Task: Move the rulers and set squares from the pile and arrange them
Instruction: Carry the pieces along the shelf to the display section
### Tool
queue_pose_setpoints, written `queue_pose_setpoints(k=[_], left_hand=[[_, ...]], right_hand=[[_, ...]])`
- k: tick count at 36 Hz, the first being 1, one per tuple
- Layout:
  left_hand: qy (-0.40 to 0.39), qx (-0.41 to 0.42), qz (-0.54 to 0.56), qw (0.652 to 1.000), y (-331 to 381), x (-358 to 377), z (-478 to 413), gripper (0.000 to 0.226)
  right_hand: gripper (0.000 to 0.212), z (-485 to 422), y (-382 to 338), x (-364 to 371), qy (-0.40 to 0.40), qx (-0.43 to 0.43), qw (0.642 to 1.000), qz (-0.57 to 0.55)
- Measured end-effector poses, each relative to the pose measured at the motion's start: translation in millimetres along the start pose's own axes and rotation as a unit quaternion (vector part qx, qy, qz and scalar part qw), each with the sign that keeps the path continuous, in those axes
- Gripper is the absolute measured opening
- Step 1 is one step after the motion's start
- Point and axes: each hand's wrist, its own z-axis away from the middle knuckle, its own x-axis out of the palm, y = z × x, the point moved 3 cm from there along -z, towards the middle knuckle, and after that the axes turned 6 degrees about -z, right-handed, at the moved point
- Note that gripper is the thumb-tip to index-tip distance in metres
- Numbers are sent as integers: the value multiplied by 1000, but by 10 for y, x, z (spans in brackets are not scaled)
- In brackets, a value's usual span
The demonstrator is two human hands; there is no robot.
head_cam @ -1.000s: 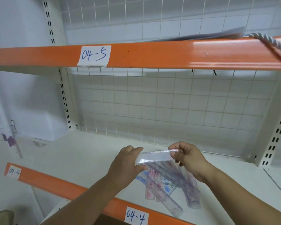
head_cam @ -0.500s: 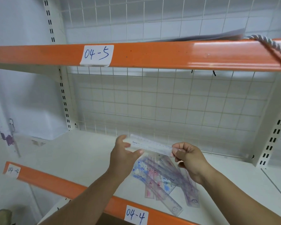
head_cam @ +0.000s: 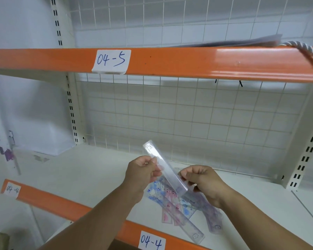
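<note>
A clear plastic ruler [head_cam: 163,166] is held in the air above the white shelf [head_cam: 90,175], slanting from upper left to lower right. My left hand [head_cam: 141,173] pinches it near its middle. My right hand [head_cam: 201,179] grips its lower end. Below my hands lies the pile of rulers and set squares [head_cam: 179,210], clear with blue and pink prints, spread near the shelf's front edge. One long ruler [head_cam: 186,226] sticks out toward the orange front rail.
An orange rail labelled 04-4 [head_cam: 151,240] fronts this shelf; another labelled 04-5 [head_cam: 111,60] runs overhead. A wire grid [head_cam: 188,120] closes the back. A rope [head_cam: 307,49] hangs over the upper rail at right. A purple item [head_cam: 8,154] hangs far left.
The clear ruler has turned from lying nearly level between my hands to a steep slant, its left end raised toward the back. My left hand moved down along it; the pile is unchanged.
</note>
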Motion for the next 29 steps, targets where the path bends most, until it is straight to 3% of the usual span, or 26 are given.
queue_pose_setpoints(k=[7,12,15,19,24,29], left_hand=[[-16,6,-7,1000,-1,96,-11,11],[-48,-8,-21,999,-21,112,-7,10],[-117,-32,-94,988,-68,139,16,20],[-200,-52,-107,973,-124,225,102,7],[-105,-48,-11,993,-53,138,47,14],[-50,-14,-44,998,5,-51,-49,18]], right_hand=[[5,-23,-108,159,-28,-37,999,-13],[17,-41,-116,125,39,-70,996,-24],[14,-67,-132,92,67,-46,990,-119],[9,-74,-106,142,40,11,967,-252],[16,-65,-35,160,5,44,967,-249],[7,-100,-6,-31,95,14,929,-358]])
